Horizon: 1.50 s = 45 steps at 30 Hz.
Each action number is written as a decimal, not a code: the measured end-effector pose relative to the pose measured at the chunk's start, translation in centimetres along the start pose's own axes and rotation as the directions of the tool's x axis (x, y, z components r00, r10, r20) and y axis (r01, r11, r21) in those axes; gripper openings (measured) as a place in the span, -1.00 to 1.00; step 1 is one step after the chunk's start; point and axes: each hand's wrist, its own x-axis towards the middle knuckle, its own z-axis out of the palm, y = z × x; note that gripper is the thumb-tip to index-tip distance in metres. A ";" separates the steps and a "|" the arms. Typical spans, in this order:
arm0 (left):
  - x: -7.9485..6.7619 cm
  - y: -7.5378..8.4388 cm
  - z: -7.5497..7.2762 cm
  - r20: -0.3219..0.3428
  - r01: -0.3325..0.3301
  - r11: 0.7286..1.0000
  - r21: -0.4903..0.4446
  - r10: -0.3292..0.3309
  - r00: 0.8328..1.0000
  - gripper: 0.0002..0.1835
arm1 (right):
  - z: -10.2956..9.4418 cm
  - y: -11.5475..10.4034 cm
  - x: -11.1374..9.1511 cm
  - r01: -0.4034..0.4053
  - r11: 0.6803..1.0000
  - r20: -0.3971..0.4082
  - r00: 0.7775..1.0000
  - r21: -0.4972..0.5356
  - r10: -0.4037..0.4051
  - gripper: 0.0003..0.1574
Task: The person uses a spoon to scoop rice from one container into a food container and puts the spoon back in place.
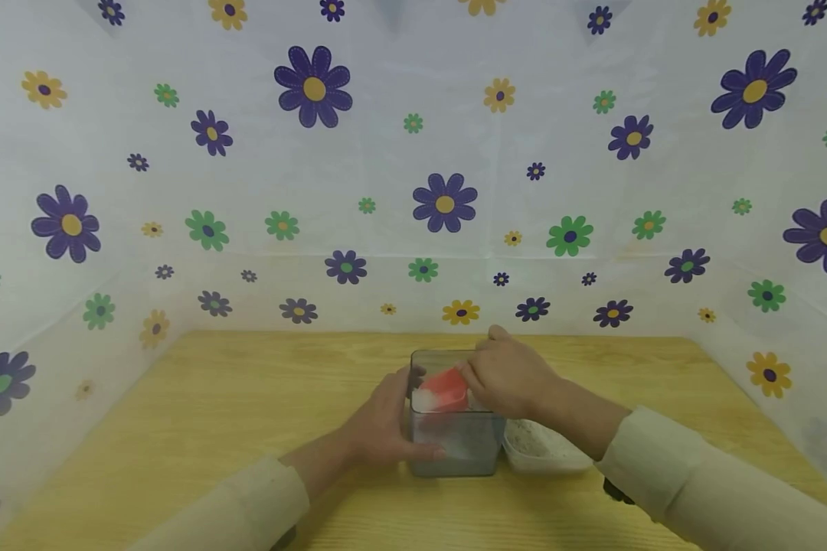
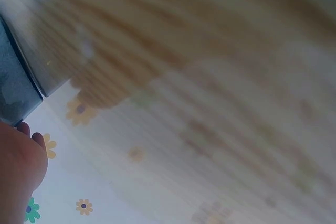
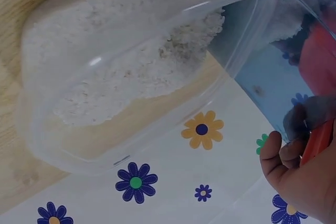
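A clear grey-tinted square bin (image 1: 455, 451) stands upright near the table's middle, with white, rice-like grains inside. My left hand (image 1: 382, 428) holds its left side, thumb across the front and fingers round the far side. In the left wrist view that hand shows only partly, beside a corner of the bin (image 2: 18, 87). My right hand (image 1: 517, 375) grips a red scoop (image 1: 448, 389) by its handle (image 3: 317, 142). The scoop is tilted inside the bin's mouth, with white grains at its left end. Against the bin's right side is a clear plastic tub (image 1: 547, 461) of similar white grains.
The wooden table (image 1: 269, 398) carries the bin and tub side by side. A white flower-printed sheet (image 1: 386, 153) stands behind and along both sides. My right forearm passes over the tub's right part.
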 end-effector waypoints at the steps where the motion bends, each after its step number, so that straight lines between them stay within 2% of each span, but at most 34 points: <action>1: 0.0 0.0 0.0 0.001 -0.004 1.000 -0.001 0.004 1.000 0.03 | 0.0 0.0 -0.1 -0.008 1.000 -0.015 1.000 0.003 0.008 -0.44; 8: 0.3 -0.5 0.1 -0.002 -0.060 0.998 -0.013 0.060 0.998 -0.04 | 0.0 -0.2 -0.6 -0.107 0.990 -0.099 0.988 0.094 0.116 -0.46; 13: 0.4 -0.5 0.2 -0.006 -0.085 0.996 -0.033 0.085 0.996 -0.01 | 0.2 -0.1 -0.8 -0.169 0.965 -0.115 0.974 0.199 0.194 -0.45; 18: 0.4 -0.5 0.2 -0.011 -0.088 0.996 -0.036 0.087 0.996 0.02 | 0.4 0.1 -1.0 -0.197 0.944 -0.120 0.965 0.263 0.234 -0.46; 23: 0.4 -0.4 0.3 0.006 -0.057 0.998 -0.039 0.058 0.998 0.04 | 0.4 0.3 -1.2 -0.187 0.934 -0.126 0.964 0.305 0.234 -0.46; 26: 0.3 -0.3 0.3 0.014 -0.035 0.998 -0.042 0.036 0.999 0.06 | 0.3 0.4 -1.3 -0.159 0.938 -0.143 0.967 0.308 0.211 -0.46; 39: 0.3 -0.4 0.4 0.005 -0.060 0.997 -0.058 0.061 0.998 0.04 | 0.3 1.0 -1.8 -0.134 0.928 -0.131 0.973 0.348 0.190 -0.53; 45: 0.4 -0.2 0.2 0.001 -0.081 0.994 -0.079 0.081 0.997 0.05 | -0.3 1.4 -1.9 -0.101 0.932 -0.169 0.971 0.349 0.168 -0.51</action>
